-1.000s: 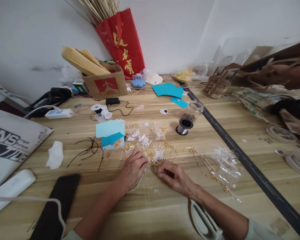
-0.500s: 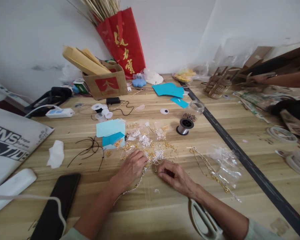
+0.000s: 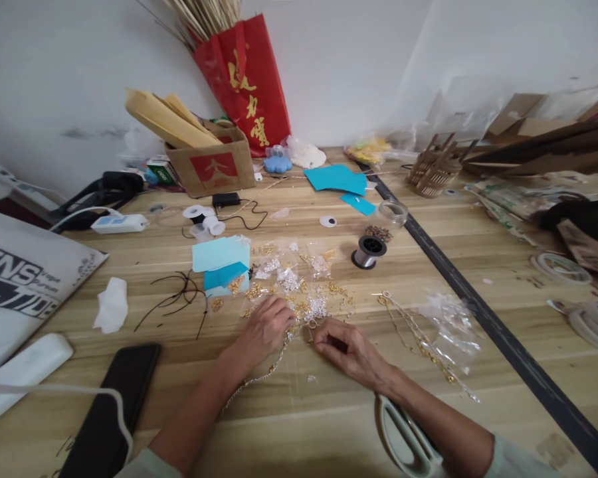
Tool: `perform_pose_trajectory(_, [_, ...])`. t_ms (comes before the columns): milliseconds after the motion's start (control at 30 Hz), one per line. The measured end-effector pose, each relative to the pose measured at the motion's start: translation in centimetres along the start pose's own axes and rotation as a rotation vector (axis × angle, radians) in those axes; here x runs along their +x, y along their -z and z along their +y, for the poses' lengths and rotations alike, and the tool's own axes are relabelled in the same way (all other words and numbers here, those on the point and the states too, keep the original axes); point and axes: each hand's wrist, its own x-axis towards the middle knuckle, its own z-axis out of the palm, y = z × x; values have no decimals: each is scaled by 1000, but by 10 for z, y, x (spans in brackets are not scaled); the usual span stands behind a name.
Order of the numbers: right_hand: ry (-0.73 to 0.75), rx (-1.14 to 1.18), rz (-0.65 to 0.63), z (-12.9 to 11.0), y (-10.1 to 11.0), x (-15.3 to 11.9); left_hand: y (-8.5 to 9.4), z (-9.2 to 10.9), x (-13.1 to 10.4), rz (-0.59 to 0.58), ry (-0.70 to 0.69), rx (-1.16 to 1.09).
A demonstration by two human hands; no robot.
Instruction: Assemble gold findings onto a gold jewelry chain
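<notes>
My left hand (image 3: 270, 328) is closed in a pinch at the upper end of a silver beaded chain (image 3: 275, 366), which trails down toward my left forearm. Close by on the right, my right hand (image 3: 351, 350) has thumb and fingertips pressed together beside a small ring clasp (image 3: 311, 324); whether it grips the clasp or a thread is too small to tell. Loose silver beads (image 3: 317, 306) and gold beads (image 3: 339, 289) lie scattered just beyond both hands. Scissors with pale handles (image 3: 406, 435) lie partly under my right forearm. A finished-looking gold and silver chain (image 3: 423, 342) rests to the right.
A wire spool (image 3: 369, 252) and a jar of beads (image 3: 391, 214) stand behind the beads. Blue cards (image 3: 220, 255) and black cord (image 3: 179, 295) lie left of them. A black phone (image 3: 112, 411) is at the near left. A dark strip (image 3: 478, 309) crosses the table on the right.
Another person's arm at the far right has gone out of view. My two hands and the chain have stayed almost where they were.
</notes>
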Motion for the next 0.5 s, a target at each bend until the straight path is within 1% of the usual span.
perform_pose_trajectory(133, [-2,9,-4,0,0,-1,-6,-6,-1,134,27,-130])
perform_pose_trajectory(300, [-10,21,2,-1,0,-1,-7,-6,-1,252,138,-258])
perform_pose_trajectory(400, [-10,25,-4,-2,0,0,-5,-2,0,304,233,-390])
perform_pose_trajectory(500, [-6,26,-5,-2,0,0,-2,3,1,308,407,-649])
